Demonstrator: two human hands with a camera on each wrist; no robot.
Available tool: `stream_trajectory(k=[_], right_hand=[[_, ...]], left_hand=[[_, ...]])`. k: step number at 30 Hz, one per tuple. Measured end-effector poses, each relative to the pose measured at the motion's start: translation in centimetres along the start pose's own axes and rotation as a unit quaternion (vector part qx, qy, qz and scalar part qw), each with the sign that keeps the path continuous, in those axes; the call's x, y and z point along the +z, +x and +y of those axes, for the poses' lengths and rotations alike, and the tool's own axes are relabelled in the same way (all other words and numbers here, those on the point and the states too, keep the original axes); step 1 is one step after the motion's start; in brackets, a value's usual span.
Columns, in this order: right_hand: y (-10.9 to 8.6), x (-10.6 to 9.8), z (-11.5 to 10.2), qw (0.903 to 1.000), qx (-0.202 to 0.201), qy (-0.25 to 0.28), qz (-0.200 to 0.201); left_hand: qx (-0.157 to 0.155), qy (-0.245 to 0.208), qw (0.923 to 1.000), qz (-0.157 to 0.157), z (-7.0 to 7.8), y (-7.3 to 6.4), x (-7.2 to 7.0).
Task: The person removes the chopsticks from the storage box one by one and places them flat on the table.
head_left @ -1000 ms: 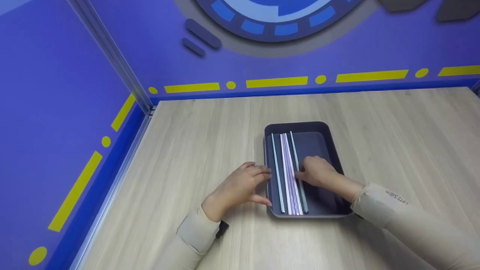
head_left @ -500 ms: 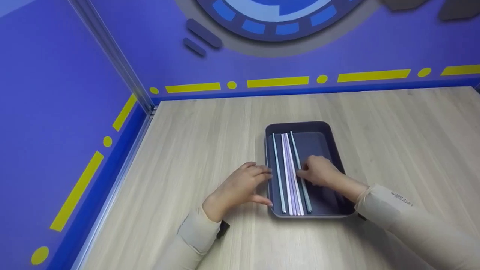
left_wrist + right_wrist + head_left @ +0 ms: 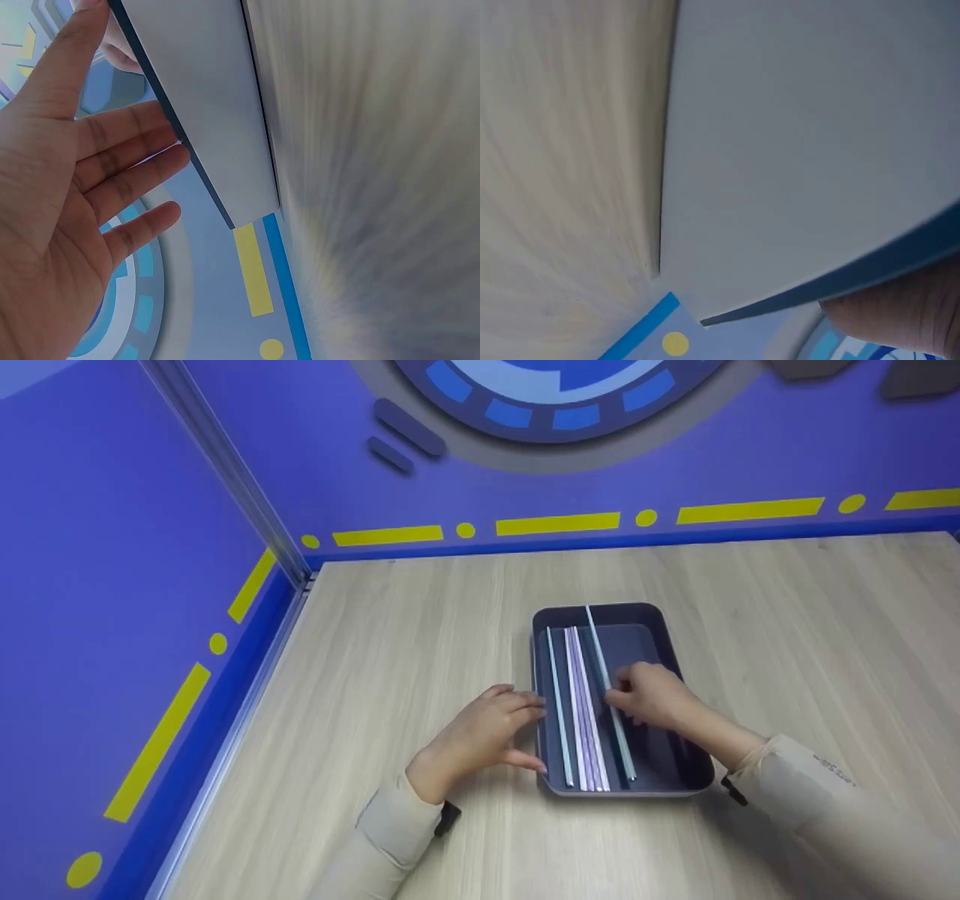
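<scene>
A dark rectangular tray (image 3: 667, 769) holds long thin sticks that look like chopsticks. My right hand (image 3: 651, 696) pinches a pale green chopstick (image 3: 625, 750) near its middle, over the tray; its far end overlaps the tray's far wall. Left of it lie several white and purple chopsticks (image 3: 587, 727) side by side. Another pale green chopstick (image 3: 559, 705) lies along the left side. My left hand (image 3: 484, 735) rests with spread fingers at the tray's left rim; the left wrist view shows fingertips against the tray's pale outer wall (image 3: 202, 90). The right wrist view shows mostly the tray's outside, hiding the pinch.
The tray stands on a light wood-grain table (image 3: 405, 637). A blue printed panel (image 3: 262, 450) with yellow marks rises behind the table, and another panel (image 3: 97, 570) stands on the left, joined by a metal post (image 3: 225, 472).
My right hand has lifted the right-hand green chopstick and moved it to the right, apart from the white and purple ones. The left hand stays at the rim.
</scene>
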State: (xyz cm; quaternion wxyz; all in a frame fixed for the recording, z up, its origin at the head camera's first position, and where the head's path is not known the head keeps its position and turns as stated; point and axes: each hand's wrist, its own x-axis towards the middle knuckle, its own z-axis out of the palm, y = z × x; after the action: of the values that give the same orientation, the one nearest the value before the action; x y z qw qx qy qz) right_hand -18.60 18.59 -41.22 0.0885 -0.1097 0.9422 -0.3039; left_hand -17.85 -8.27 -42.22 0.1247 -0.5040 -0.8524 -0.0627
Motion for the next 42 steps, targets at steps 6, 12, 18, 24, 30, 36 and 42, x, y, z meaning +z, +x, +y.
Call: stream_trajectory(k=[6, 12, 18, 24, 30, 36, 42], right_hand=[[-0.9, -0.8, 0.3, 0.9990, -0.023, 0.038, 0.006], [-1.7, -1.8, 0.8, 0.9962, -0.027, 0.083, 0.006], [-2.6, -2.6, 1.5, 0.9942, -0.015, 0.107, 0.006], [-3.2, -3.0, 2.1, 0.9941, -0.011, 0.108, 0.001], [-3.3, -3.1, 2.7, 0.9937, -0.018, 0.110, -0.002], [-3.6, -3.4, 3.4, 0.9923, -0.026, 0.121, -0.001], [-3.6, -3.6, 3.7, 0.9909, -0.037, 0.129, 0.004]], left_hand=[[0.006, 0.010, 0.9999, 0.008, 0.0, 0.0, 0.0], [0.004, 0.011, 0.9999, 0.002, 0.0, 0.1, 0.0], [-0.003, 0.013, 0.9999, -0.009, 0.1, 0.1, 0.0], [-0.010, 0.006, 0.9998, -0.015, 0.0, 0.1, -0.1], [0.000, 0.006, 1.0000, 0.005, -0.1, 0.0, 0.0], [0.002, 0.005, 1.0000, 0.004, 0.0, 0.1, 0.0], [-0.008, 0.001, 0.9999, -0.008, 0.0, 0.0, 0.0]])
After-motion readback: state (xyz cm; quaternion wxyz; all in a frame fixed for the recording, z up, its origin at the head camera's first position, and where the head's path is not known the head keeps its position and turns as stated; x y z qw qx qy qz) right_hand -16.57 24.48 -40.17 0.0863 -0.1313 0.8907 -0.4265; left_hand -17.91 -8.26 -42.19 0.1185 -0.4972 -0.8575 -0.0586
